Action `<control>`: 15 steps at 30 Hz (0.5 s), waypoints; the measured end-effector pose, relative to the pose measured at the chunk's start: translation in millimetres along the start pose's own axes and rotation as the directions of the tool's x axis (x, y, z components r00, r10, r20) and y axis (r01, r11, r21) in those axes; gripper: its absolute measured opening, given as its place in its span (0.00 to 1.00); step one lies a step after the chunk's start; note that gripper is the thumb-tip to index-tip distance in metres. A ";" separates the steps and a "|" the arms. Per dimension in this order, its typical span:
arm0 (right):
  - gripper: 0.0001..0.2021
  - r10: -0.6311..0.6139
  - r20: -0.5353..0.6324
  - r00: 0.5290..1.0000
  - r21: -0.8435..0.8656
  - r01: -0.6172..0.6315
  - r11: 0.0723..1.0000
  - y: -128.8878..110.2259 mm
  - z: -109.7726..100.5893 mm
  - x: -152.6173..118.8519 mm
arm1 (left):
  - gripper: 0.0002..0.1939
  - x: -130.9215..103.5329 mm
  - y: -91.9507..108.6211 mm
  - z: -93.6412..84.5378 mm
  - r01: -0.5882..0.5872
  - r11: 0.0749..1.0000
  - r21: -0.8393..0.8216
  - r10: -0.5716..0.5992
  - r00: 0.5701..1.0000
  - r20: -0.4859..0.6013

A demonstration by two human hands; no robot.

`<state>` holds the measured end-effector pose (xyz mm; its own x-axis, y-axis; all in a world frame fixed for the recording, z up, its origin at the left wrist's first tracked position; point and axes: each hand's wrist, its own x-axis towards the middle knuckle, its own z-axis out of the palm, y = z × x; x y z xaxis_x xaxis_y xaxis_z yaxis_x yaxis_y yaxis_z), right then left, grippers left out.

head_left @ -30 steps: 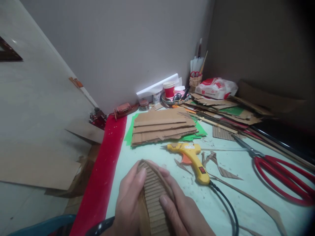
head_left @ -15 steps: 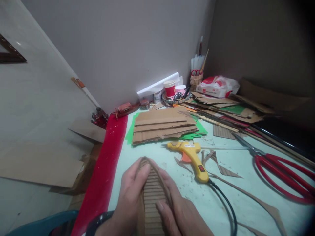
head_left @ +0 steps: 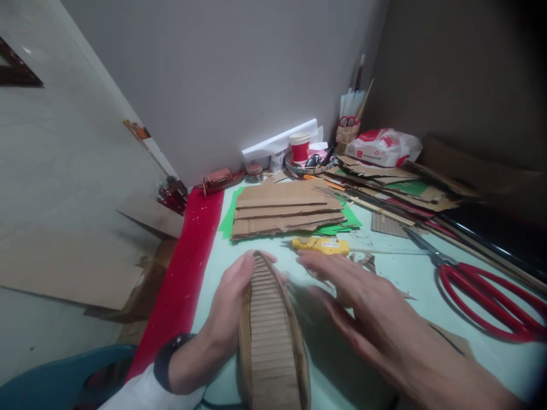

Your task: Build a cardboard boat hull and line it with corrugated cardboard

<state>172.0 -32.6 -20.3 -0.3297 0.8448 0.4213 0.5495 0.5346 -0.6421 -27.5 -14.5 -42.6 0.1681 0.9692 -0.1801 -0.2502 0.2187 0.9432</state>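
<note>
A long, pointed piece made of corrugated cardboard [head_left: 272,341], ridged inside and with raised side walls, lies lengthwise in front of me. My left hand [head_left: 233,302] is closed around its left wall near the pointed tip. Off to its right, my right hand [head_left: 367,307] is away from the piece, fingers stretched out and apart, with nothing seen in it. Just beyond those fingers lies a yellow hot glue gun [head_left: 322,245], its handle hidden behind the hand.
Behind is a stack of cardboard sheets [head_left: 286,213] on green paper. Big red-handled scissors [head_left: 487,302] lie at the right. Cardboard scraps and strips [head_left: 384,176] pile at the back right. A red paper cup [head_left: 299,148] stands on a round tray by the wall.
My right hand has let go of the cardboard piece and moved right, over the glue gun's handle. My left hand still holds the piece. The view has shifted slightly.
</note>
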 end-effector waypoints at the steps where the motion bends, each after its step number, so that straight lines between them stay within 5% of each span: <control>1: 0.18 0.002 0.018 1.000 0.004 -0.002 1.000 0.2 -2.9 1.6 | 0.17 0.5 -0.2 -0.8 -0.003 1.000 -0.001 0.003 1.000 -0.003; 10: 0.15 -0.038 0.149 0.988 -0.008 0.040 0.999 12.2 -1.6 7.5 | 0.19 6.2 0.0 -4.5 -0.047 0.996 -0.082 0.043 0.998 -0.052; 15: 0.15 -0.163 0.166 0.972 -0.035 0.171 0.985 21.3 5.4 23.0 | 0.23 8.6 -1.1 -5.2 -0.022 0.993 -0.115 0.019 0.999 -0.028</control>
<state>172.0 -1.7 -27.8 -0.5382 0.7376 0.4079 0.5114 0.6704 -0.5376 -30.7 -5.8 -46.6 0.1367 0.9760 -0.1696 -0.3616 0.2085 0.9087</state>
